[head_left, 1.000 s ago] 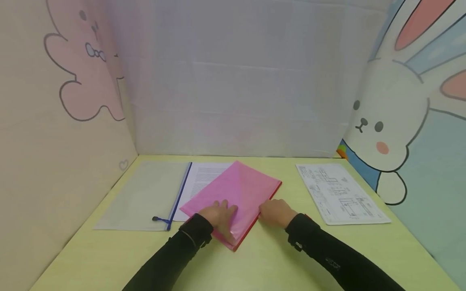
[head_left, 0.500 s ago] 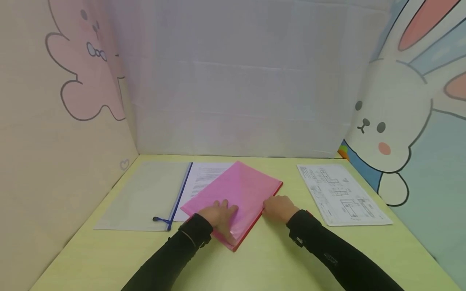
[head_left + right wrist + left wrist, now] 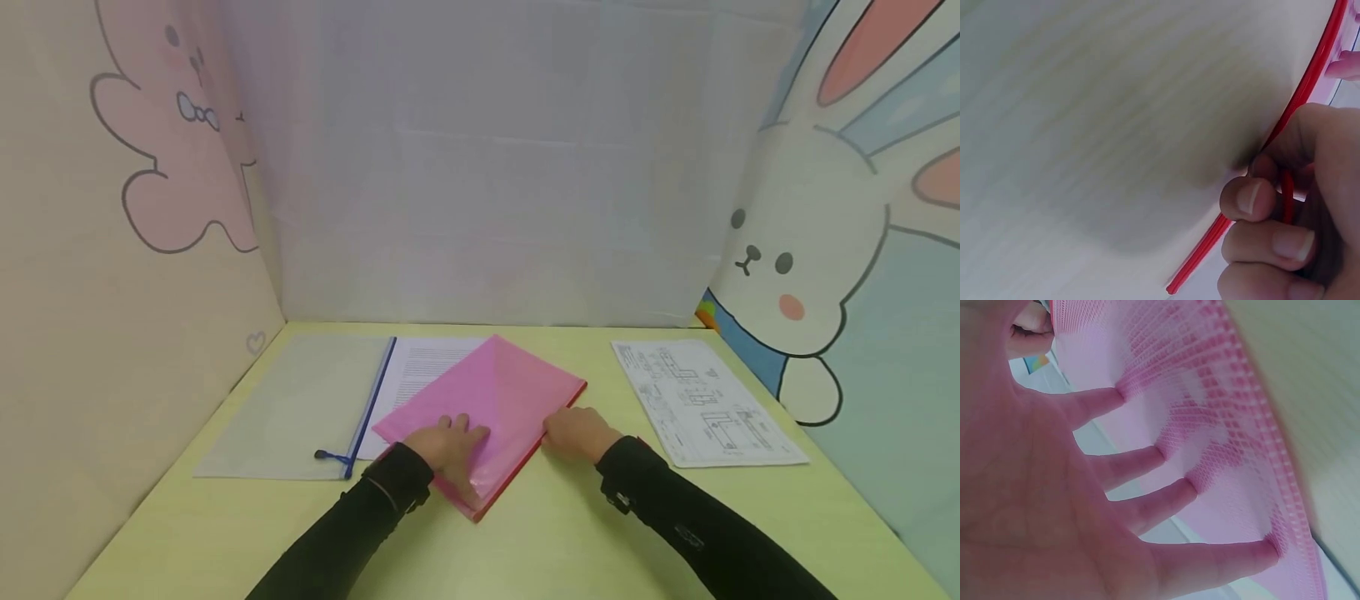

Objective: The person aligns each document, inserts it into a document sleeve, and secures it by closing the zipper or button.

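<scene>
Toward one o'clock my right hand [image 3: 576,433] has slid, pinching the red zipper pull [image 3: 1287,197]; my spread left hand [image 3: 446,450] presses the pink zip folder [image 3: 513,383], at twelve o'clock on the desk [image 3: 562,542]. If I press too lightly, it may skid.

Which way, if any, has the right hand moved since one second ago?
Yes, the right hand moved slightly forward and right, nearer the printed sheet.

pink folder [image 3: 517,383]: mesh-textured plastic | drawing sheet [image 3: 701,404]: paper | tabletop [image 3: 570,533]: wood-grained
</scene>
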A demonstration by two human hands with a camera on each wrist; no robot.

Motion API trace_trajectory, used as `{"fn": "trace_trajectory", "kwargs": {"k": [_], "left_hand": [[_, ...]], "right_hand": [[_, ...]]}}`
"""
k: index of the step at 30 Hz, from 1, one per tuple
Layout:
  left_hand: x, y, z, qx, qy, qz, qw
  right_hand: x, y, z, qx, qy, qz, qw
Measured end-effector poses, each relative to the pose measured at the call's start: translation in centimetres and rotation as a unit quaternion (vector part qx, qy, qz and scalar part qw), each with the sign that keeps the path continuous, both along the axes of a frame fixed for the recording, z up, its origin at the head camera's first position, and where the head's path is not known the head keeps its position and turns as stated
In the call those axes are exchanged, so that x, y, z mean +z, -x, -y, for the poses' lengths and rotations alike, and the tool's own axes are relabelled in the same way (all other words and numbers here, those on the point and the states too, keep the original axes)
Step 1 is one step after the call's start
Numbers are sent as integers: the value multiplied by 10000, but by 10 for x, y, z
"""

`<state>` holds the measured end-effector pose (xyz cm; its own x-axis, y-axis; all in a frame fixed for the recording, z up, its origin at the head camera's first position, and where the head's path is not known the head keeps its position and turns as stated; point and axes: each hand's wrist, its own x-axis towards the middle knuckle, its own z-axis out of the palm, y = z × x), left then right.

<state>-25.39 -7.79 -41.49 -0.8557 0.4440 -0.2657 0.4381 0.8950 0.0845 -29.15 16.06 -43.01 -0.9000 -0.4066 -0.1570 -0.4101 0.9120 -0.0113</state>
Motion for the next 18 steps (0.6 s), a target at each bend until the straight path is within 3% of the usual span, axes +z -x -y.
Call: {"fn": "trace_trajectory", "kwargs": {"k": [10, 18], "left_hand": [[-4, 6, 8, -216, -27, 177, 9996], [-6, 7, 10, -292, -65, 213, 9993]], "right_hand": [[-3, 2, -16, 53, -20, -273, 9996], [-2, 2, -19, 72, 56, -158, 9998]]}}
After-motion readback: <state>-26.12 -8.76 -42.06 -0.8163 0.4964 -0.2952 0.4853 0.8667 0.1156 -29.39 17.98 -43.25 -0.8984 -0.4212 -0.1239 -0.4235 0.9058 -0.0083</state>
